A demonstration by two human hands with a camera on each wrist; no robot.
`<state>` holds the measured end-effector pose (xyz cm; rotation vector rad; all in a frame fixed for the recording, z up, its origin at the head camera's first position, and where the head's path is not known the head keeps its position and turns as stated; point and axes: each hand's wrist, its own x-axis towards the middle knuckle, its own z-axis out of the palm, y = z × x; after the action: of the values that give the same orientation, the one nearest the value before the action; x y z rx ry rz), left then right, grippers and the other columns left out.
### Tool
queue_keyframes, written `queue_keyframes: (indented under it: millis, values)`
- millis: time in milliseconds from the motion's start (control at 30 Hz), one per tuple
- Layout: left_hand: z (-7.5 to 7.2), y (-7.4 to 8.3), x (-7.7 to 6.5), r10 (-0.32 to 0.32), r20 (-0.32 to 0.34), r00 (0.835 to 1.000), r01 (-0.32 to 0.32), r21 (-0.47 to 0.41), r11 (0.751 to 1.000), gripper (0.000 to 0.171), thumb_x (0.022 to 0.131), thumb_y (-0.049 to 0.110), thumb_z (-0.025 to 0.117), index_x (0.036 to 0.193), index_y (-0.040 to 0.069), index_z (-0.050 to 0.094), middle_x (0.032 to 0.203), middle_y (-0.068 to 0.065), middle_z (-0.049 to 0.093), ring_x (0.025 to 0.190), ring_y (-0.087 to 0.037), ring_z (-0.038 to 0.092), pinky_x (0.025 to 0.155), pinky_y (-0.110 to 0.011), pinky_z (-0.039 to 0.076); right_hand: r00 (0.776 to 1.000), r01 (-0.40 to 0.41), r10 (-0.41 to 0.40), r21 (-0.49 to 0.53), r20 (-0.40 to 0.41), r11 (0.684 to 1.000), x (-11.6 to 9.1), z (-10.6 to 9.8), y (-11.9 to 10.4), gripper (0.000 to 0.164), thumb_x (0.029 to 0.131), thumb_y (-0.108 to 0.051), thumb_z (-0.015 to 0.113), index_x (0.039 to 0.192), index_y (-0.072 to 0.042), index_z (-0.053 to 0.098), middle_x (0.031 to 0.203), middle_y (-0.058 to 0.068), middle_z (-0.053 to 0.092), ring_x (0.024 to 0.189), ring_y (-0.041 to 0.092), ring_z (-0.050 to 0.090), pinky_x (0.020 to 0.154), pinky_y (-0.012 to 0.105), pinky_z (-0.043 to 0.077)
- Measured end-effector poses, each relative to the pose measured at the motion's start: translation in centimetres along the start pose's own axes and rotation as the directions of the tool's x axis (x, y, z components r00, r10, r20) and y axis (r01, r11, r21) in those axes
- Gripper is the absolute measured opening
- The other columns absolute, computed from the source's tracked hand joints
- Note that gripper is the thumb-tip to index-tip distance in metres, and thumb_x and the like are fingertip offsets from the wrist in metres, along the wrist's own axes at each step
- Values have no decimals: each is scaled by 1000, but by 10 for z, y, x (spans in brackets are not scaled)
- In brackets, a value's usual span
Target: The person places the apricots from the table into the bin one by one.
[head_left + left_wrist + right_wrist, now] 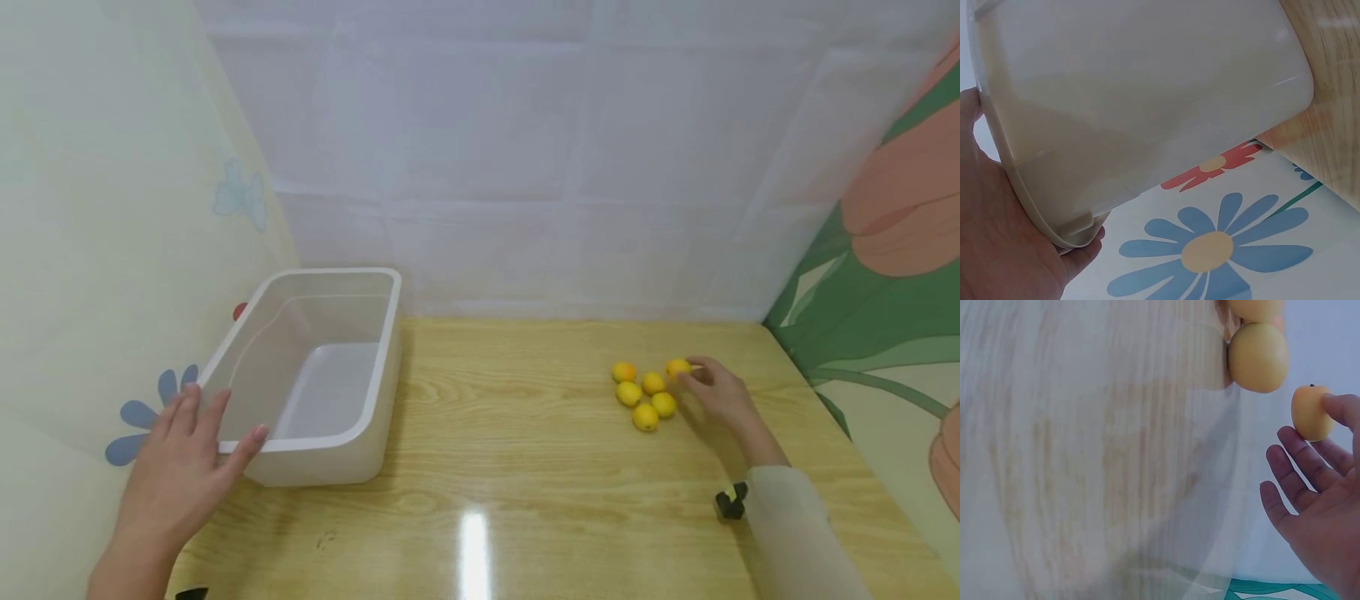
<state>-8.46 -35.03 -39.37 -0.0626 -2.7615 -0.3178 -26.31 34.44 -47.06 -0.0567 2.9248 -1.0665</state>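
Note:
My left hand (180, 467) rests over the near left corner of a white plastic bin (322, 454), fingers spread and thumb across the front rim. From the left wrist view, the palm lies against the bin's rim (1013, 178). At the right of the table, my right hand (723, 396) pinches a small yellow-orange fruit (678, 367) between thumb and fingertips. This fruit (1311, 414) shows a tiny dark stem spot in the right wrist view. Several similar fruits (645, 417) lie clustered just left of that hand, one (1259, 357) close beside it.
Both hands work over a wood-grain table (510, 458). A white sheet (480, 167) hangs along its back edge. Printed panels stand at both sides, with blue flowers (1207, 250) at the left and large green leaves (885, 333) at the right. The bin's inside floor (330, 392) is bare.

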Motion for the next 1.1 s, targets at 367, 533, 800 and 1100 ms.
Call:
queue_keyframes:
  millis: [367,533,800,1100]
  values:
    - [1,10,0,-1,15,1000,1,-3,1000,77,101,49,54,147,-10,38,152,-44,26,137,-61,24,112,-73,19,1000,14,-14,15,-10,1000,0,-2,-11,70,104,-51,49,148,2,41,139,39,50,126,54,49,99,64,46]
    - [2,14,0,-6,41,999,6,-1,1000,78,101,51,53,149,-9,35,155,-42,21,142,-59,19,119,-67,9,999,40,-40,5,-12,999,-1,-3,-15,67,105,-48,48,147,3,42,136,38,52,121,54,52,92,61,51]
    - [5,20,4,-9,48,999,9,-7,1000,80,101,52,53,150,-8,35,156,-40,21,147,-54,14,119,-68,10,999,49,-49,-3,-10,999,-2,-4,-26,66,105,-47,49,148,3,42,135,37,54,120,52,54,91,60,52]
    - [8,29,7,-3,49,999,4,-8,1000,81,100,54,54,149,-8,36,155,-41,23,146,-55,16,117,-70,12,997,74,-74,6,-15,997,-5,-4,-35,66,105,-46,50,149,3,41,135,36,55,126,55,49,99,66,45]
